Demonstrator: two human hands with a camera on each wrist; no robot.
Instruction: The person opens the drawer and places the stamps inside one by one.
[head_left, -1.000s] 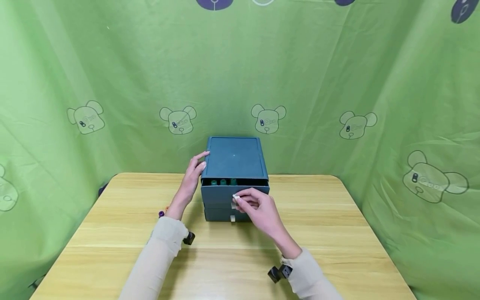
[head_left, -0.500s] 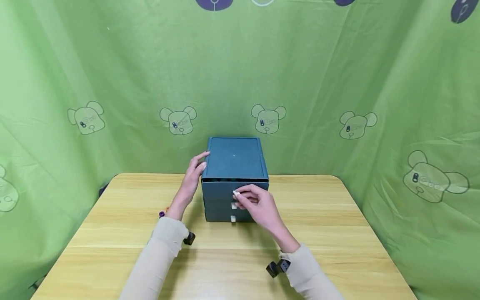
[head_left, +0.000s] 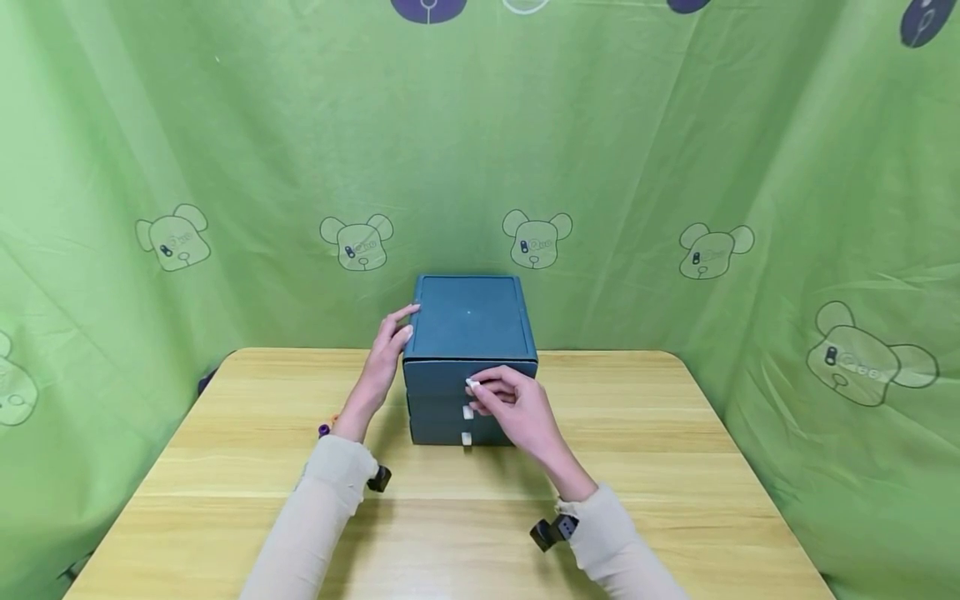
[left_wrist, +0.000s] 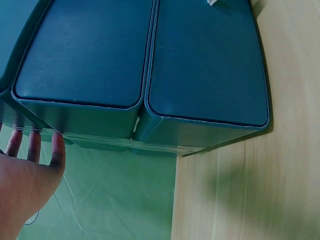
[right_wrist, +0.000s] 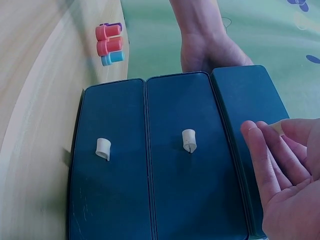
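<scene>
A dark blue three-drawer storage box (head_left: 468,315) stands on the table, its top drawer (head_left: 433,377) nearly flush under the lid. My right hand (head_left: 517,407) pinches the top drawer's white pull tab (head_left: 472,383) between thumb and fingers. Two more white tabs show on the lower drawers in the right wrist view: the middle tab (right_wrist: 189,140) and the bottom tab (right_wrist: 103,148). At the box's left side, my left hand (head_left: 382,358) rests with extended fingers against the wall and top edge. The drawer's inside is hidden.
Several small red, blue, orange and purple plastic pieces (right_wrist: 109,46) lie on the wooden table (head_left: 637,467) left of the box, partly behind my left wrist in the head view. A green printed curtain (head_left: 622,150) hangs behind and at both sides.
The top drawer has slid inward with my right hand on its tab, covering the green pieces that showed in it. My left hand has stayed on the box's side.
</scene>
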